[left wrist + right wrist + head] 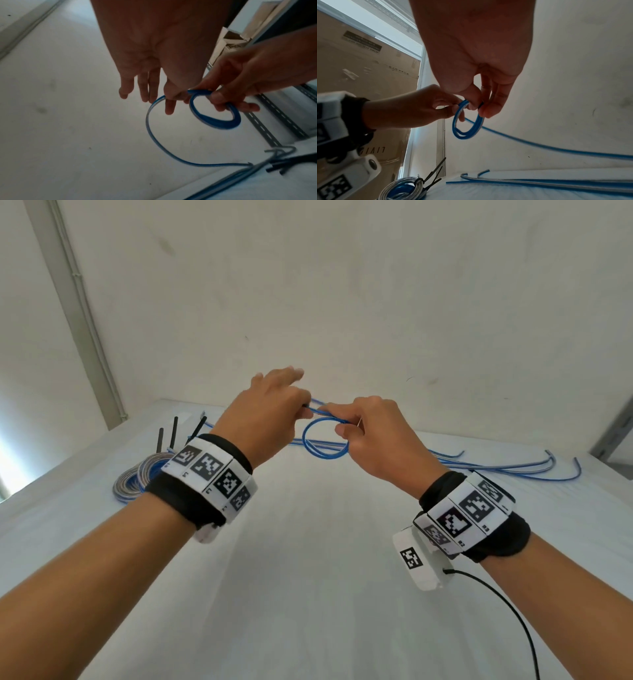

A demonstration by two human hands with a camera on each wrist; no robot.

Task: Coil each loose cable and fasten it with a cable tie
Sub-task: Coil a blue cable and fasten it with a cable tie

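Above the white table (308,542) I hold a small coil of blue cable (325,440) between both hands. My right hand (342,428) pinches the coil's top with thumb and fingers; the right wrist view shows this grip on the coil (467,129). My left hand (303,405) pinches the cable right beside it with thumb and index finger, its other fingers (144,88) held straight. From that pinch the loose blue strand (154,135) loops down to the table. More loose blue cables (496,467) lie at the right.
Finished coils (137,481) lie at the table's left with black cable ties (174,433) sticking up. A white wall (342,285) stands close behind the table. A cardboard box (359,74) is off to the left. A black wire (507,611) hangs from my right wrist.
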